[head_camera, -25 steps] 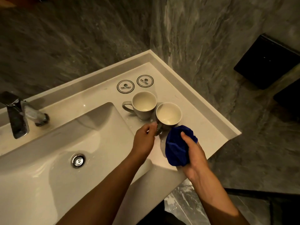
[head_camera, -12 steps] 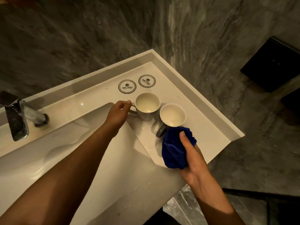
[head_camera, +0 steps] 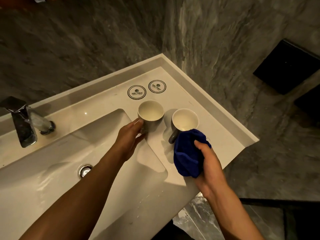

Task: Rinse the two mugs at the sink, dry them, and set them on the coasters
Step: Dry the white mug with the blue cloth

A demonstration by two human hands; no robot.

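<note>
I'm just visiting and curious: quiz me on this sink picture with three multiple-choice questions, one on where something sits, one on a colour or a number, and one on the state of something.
1. Where do the two coasters lie?
A. in the basin
B. on the counter behind the mugs, toward the wall
C. under the mugs

2. What colour is the cloth?
A. blue
B. white
C. red

3. What is the left hand doing?
A. resting flat in the basin
B. turning the faucet
C. gripping the nearer mug at its side

Answers:
1 B: both coasters lie bare, with the mugs in front of them.
2 A: the cloth, bunched in the right hand, is deep blue.
3 C: the left hand has its fingers curled at the side of the left mug; the other mug stands untouched.
</note>
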